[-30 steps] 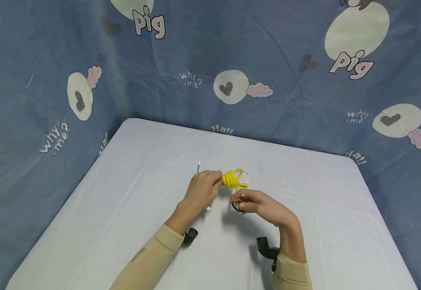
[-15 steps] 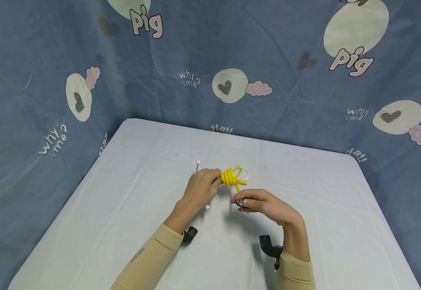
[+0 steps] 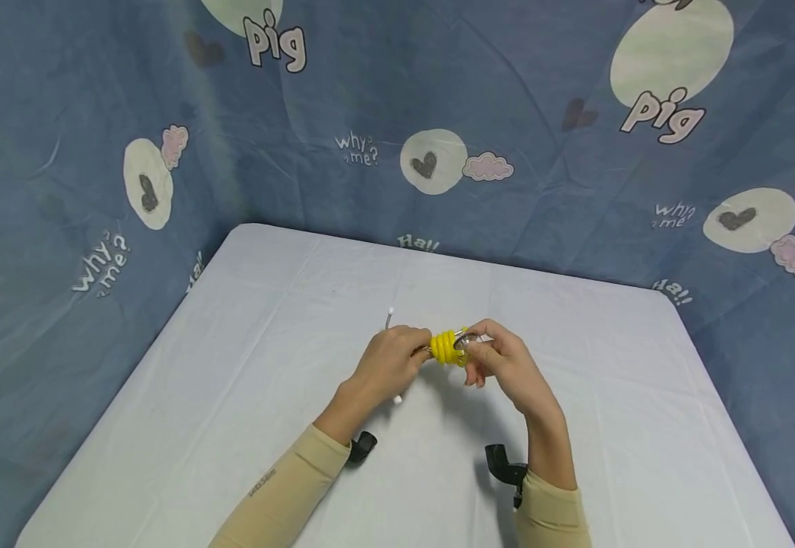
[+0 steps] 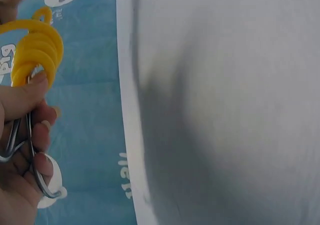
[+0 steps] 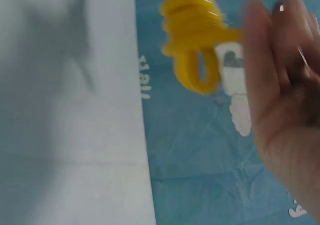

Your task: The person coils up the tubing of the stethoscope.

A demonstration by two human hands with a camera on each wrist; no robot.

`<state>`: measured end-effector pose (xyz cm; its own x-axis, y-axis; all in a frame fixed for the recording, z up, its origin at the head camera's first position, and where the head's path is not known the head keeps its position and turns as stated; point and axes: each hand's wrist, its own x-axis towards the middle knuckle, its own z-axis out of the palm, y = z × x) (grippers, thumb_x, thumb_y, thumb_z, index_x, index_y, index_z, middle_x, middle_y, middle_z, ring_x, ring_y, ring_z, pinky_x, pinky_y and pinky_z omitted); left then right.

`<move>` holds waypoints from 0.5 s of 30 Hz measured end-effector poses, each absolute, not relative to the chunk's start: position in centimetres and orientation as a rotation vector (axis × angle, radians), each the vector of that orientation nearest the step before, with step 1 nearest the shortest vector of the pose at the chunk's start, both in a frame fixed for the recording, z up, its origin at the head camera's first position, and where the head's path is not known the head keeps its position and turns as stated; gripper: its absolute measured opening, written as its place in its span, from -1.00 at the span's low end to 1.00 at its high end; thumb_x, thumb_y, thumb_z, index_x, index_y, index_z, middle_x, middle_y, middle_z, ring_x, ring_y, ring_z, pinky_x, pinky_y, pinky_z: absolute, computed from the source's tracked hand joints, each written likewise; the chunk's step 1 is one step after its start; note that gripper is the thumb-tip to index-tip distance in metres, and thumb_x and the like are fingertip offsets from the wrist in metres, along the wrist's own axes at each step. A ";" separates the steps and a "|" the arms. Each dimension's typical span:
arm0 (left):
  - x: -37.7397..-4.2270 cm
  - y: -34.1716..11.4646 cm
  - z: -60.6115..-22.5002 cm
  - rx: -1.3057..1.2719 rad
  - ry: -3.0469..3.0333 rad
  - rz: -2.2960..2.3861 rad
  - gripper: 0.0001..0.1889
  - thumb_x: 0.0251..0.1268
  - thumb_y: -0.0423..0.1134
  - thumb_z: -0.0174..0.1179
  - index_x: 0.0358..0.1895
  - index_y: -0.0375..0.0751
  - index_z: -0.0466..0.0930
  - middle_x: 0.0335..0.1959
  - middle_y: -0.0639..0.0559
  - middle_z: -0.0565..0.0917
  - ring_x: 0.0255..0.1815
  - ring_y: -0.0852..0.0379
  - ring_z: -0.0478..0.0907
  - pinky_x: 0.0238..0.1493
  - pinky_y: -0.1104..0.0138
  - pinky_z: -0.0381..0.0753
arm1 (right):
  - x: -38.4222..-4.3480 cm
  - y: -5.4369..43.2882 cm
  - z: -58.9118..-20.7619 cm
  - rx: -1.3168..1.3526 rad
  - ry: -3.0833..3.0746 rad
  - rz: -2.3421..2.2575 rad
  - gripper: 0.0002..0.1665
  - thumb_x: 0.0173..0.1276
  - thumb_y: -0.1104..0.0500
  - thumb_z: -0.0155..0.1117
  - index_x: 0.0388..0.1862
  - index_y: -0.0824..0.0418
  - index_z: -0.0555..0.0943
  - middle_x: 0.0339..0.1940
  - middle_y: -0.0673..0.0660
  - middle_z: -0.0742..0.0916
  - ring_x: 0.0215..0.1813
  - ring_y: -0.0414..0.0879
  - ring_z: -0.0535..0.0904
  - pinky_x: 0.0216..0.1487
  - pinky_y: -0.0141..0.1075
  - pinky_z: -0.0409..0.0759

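Note:
A yellow cord point(image 3: 442, 348) is wound in several turns round a bent metal wire piece point(image 4: 31, 135), held above the table. White tips point(image 3: 391, 310) on the wire stick out on both sides of my left hand point(image 3: 392, 356), which grips the wire just left of the coil. At the coil's right end, my right hand point(image 3: 507, 369) pinches a small shiny round piece with a dark rim point(image 3: 464, 340). In the right wrist view, a yellow loop hangs from the coil and a strand runs to the right hand, which is blurred there. The fingers partly hide the shiny piece.
A white-covered table point(image 3: 267, 320) lies beneath both hands. Blue printed cloth point(image 3: 541, 190) hangs behind and at the sides. Black wrist mounts point(image 3: 507, 466) stick out below each forearm.
My right hand has moved up from below the coil to its right end, with the shiny piece still pinched. The left hand and the coil have shifted slightly right.

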<state>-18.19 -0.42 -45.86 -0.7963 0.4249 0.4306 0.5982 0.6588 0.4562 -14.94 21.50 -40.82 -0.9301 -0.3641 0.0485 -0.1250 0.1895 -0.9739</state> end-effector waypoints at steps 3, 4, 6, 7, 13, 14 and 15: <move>-18.0 -0.1 -45.8 -0.875 -2.559 -0.854 -0.81 0.30 -0.17 0.30 -0.44 0.05 0.49 -0.55 0.26 0.54 -0.50 0.28 0.35 -0.42 0.43 0.36 | -15.3 21.0 -41.1 -0.321 2.458 -1.907 -0.79 0.48 0.16 0.19 -0.13 0.33 0.57 -0.55 0.10 0.63 -0.57 -0.11 0.48 -0.53 -0.30 0.52; -17.9 0.1 -45.8 -0.881 -2.543 -0.853 -0.81 0.30 -0.18 0.30 -0.44 0.04 0.50 -0.55 0.26 0.55 -0.50 0.29 0.34 -0.42 0.44 0.35 | -15.3 20.9 -41.2 -0.265 2.524 -1.919 -0.80 0.46 0.15 0.23 -0.17 0.30 0.61 -0.50 0.08 0.64 -0.55 -0.12 0.45 -0.52 -0.32 0.49; -17.8 0.2 -45.8 -0.880 -2.511 -0.859 -0.81 0.29 -0.20 0.31 -0.46 0.03 0.50 -0.57 0.25 0.54 -0.51 0.29 0.33 -0.43 0.45 0.34 | -15.4 20.7 -41.3 -0.164 2.644 -1.926 -0.81 0.43 0.11 0.28 -0.22 0.23 0.66 -0.39 0.04 0.66 -0.44 -0.12 0.45 -0.45 -0.33 0.47; -17.8 0.3 -45.8 -0.873 -2.493 -0.862 -0.80 0.28 -0.22 0.31 -0.47 0.03 0.50 -0.58 0.25 0.54 -0.52 0.29 0.32 -0.44 0.45 0.34 | -15.4 20.6 -41.4 -0.120 2.687 -1.927 -0.82 0.41 0.09 0.30 -0.24 0.20 0.67 -0.34 0.02 0.67 -0.37 -0.12 0.46 -0.40 -0.32 0.47; -17.6 0.7 -45.7 -0.833 -2.422 -0.896 -0.78 0.22 -0.26 0.35 -0.50 0.01 0.48 -0.62 0.26 0.50 -0.55 0.29 0.28 -0.48 0.46 0.28 | -15.6 20.3 -41.7 0.034 2.788 -2.016 -0.73 0.38 0.06 0.34 -0.32 0.27 0.64 -0.20 0.02 0.60 -0.04 -0.13 0.46 -0.06 -0.22 0.38; -17.6 0.7 -45.7 -0.829 -2.416 -0.907 -0.78 0.21 -0.26 0.35 -0.50 0.01 0.48 -0.62 0.25 0.50 -0.55 0.29 0.28 -0.48 0.46 0.28 | -15.7 20.3 -41.7 0.040 2.785 -2.034 -0.71 0.39 0.06 0.33 -0.31 0.30 0.63 -0.19 0.03 0.60 -0.01 -0.13 0.46 -0.01 -0.21 0.37; -17.5 0.8 -45.7 -0.821 -2.413 -0.919 -0.78 0.22 -0.26 0.34 -0.49 0.01 0.49 -0.62 0.25 0.49 -0.55 0.29 0.28 -0.48 0.46 0.27 | -15.7 20.2 -41.8 0.046 2.778 -2.049 -0.71 0.39 0.07 0.32 -0.30 0.31 0.63 -0.18 0.04 0.61 0.01 -0.14 0.46 0.04 -0.21 0.36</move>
